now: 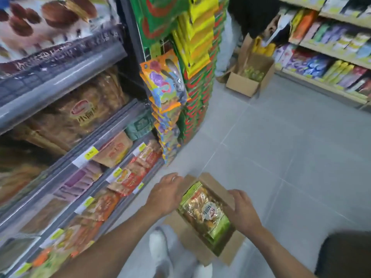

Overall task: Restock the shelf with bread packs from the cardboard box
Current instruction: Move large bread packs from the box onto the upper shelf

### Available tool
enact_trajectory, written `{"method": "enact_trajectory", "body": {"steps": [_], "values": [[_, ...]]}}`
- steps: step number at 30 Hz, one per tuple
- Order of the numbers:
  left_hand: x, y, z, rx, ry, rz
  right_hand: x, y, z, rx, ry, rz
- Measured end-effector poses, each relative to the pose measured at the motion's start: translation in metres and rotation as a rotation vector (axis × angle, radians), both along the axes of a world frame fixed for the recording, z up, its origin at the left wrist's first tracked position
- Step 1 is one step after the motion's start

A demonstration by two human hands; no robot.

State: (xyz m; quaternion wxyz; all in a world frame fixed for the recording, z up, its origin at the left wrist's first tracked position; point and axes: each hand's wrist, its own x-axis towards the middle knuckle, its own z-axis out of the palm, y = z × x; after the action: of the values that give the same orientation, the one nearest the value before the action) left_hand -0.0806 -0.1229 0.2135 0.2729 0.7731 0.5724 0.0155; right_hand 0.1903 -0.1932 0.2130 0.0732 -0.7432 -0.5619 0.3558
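Brown cardboard box (215, 183), flaps open, glossy crinkled bread pack (206, 211) inside.

We cannot read the print on the bread pack (204, 211) in the cardboard box (230, 251); blur smears it. The left hand (168, 194) covers part of the box's left side, and its fingertips are lost at the box's edge, so its grip stays unclear. The right hand (244, 209) hides its own fingertips likewise. The shelf (60, 177) runs off the left edge, its price tags (91, 153) too blurred to read. Another person (253, 15) is cut off at the top
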Motion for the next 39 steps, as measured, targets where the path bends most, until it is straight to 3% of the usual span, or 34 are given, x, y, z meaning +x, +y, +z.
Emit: {"method": "enact_trajectory", "body": {"steps": [6, 14, 18, 24, 32, 39], "values": [[0.026, 0.02, -0.117, -0.157, 0.053, -0.075, 0.015, -0.006, -0.111, -0.204, 0.068, -0.235], [0.052, 0.039, -0.309, -0.368, 0.154, -0.098, 0.035, -0.045, -0.345, -0.464, 0.299, -0.686], [0.069, 0.055, -0.393, -0.443, 0.175, -0.075, 0.036, -0.046, -0.409, -0.528, 0.328, -0.86], [0.088, 0.08, -0.499, -0.553, 0.1, 0.055, 0.042, -0.038, -0.49, -0.592, 0.298, -0.904], [0.114, 0.088, -0.57, -0.656, 0.116, 0.212, 0.03, -0.016, -0.555, -0.532, 0.385, -1.125], [0.112, 0.084, -0.565, -0.666, 0.081, 0.207, 0.027, -0.025, -0.567, -0.423, 0.222, -1.127]]}}
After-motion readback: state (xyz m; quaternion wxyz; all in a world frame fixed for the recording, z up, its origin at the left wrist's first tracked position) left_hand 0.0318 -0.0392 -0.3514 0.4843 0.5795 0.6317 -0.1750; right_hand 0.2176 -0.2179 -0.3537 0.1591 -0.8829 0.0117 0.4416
